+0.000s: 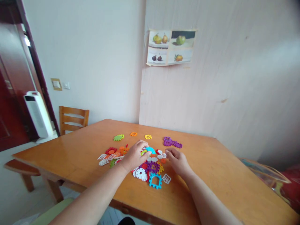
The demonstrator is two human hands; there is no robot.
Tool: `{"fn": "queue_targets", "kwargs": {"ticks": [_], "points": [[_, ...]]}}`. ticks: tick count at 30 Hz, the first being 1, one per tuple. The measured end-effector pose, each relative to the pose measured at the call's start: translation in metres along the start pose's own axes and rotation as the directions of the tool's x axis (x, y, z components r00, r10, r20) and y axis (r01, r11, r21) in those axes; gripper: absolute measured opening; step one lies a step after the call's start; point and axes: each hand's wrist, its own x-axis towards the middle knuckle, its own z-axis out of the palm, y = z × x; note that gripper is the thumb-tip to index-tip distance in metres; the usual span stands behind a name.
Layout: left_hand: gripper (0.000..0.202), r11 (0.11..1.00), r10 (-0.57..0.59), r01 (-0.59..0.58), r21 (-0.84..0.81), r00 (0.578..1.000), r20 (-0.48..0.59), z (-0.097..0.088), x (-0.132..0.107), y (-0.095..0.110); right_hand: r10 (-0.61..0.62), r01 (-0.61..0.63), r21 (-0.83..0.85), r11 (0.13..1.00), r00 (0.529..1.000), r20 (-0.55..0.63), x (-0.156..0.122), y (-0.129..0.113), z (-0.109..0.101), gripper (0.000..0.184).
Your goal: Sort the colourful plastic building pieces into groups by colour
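Over the pile of plastic building pieces, my left hand (pixel 137 155) curves its thumb and fingers around the edge of a light-blue building piece (pixel 150 150). To the right, my right hand (pixel 178 161) has its fingers curled and pinched together; whatever they hold, if anything, is hidden. Beside those fingertips is a white window-shaped piece (pixel 163 155). Below the hands lie a purple square piece (pixel 153 167), a white slotted disc (pixel 141 173), a blue square frame (pixel 155 181) and another white window piece (pixel 167 178).
Farther back on the wooden table (pixel 206 175) are a green piece (pixel 118 137), an orange frame (pixel 133 134), a yellow square (pixel 148 137) and joined purple pieces (pixel 172 142). A wooden chair (pixel 73 118) stands past the far left edge. The wall (pixel 112 62) rises behind.
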Motion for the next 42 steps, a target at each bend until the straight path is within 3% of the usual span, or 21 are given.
{"fn": "queue_targets", "kwargs": {"ticks": [3, 7, 12, 15, 19, 24, 28, 31, 36, 42], "points": [[0.022, 0.993, 0.115, -0.116, 0.006, 0.992, 0.052, 0.006, -0.003, 0.014, -0.018, -0.028, 0.303, 0.953, 0.989, 0.149, -0.011, -0.017, 0.008, 0.041], [0.025, 0.985, 0.171, -0.174, 0.018, 0.979, 0.109, 0.011, -0.006, 0.021, 0.081, -0.230, 0.530, 0.816, 0.954, 0.289, -0.018, -0.026, 0.015, 0.044], [0.041, 0.973, 0.212, -0.224, 0.063, 0.965, 0.152, 0.015, -0.009, 0.022, 0.169, -0.318, 0.634, 0.705, 0.943, 0.285, -0.010, -0.018, 0.012, 0.038], [0.045, 0.967, 0.198, -0.213, 0.141, 0.974, 0.114, 0.012, -0.011, 0.019, 0.283, -0.316, 0.534, 0.784, 0.948, 0.145, -0.002, -0.011, -0.003, 0.030], [0.030, 0.949, 0.175, -0.165, 0.268, 0.985, -0.012, 0.004, -0.009, 0.007, 0.326, -0.301, 0.246, 0.921, 0.943, -0.065, 0.007, 0.007, -0.026, 0.028], [0.024, 0.915, 0.163, -0.123, 0.384, 0.984, -0.074, -0.004, -0.006, -0.006, 0.331, -0.331, -0.201, 0.922, 0.943, -0.035, 0.009, 0.031, -0.040, 0.021], [0.024, 0.898, 0.139, -0.080, 0.434, 0.985, -0.106, -0.006, -0.006, -0.012, 0.220, -0.222, -0.421, 0.880, 0.974, -0.053, 0.007, 0.023, -0.041, 0.023], [0.024, 0.886, 0.109, -0.024, 0.462, 0.981, -0.159, -0.009, -0.005, -0.017, 0.000, 0.006, -0.375, 0.927, 1.000, 0.018, 0.001, 0.003, -0.033, 0.020], [0.027, 0.857, 0.058, 0.087, 0.507, 0.963, -0.264, -0.018, -0.002, -0.027, -0.208, 0.294, -0.269, 0.917, 0.929, 0.306, -0.015, -0.026, -0.015, 0.027], [0.033, 0.751, -0.194, 0.416, 0.513, 0.882, -0.430, -0.043, -0.017, -0.045, -0.234, 0.408, -0.314, 0.857, 0.852, 0.468, -0.024, -0.033, -0.008, 0.036]]}}
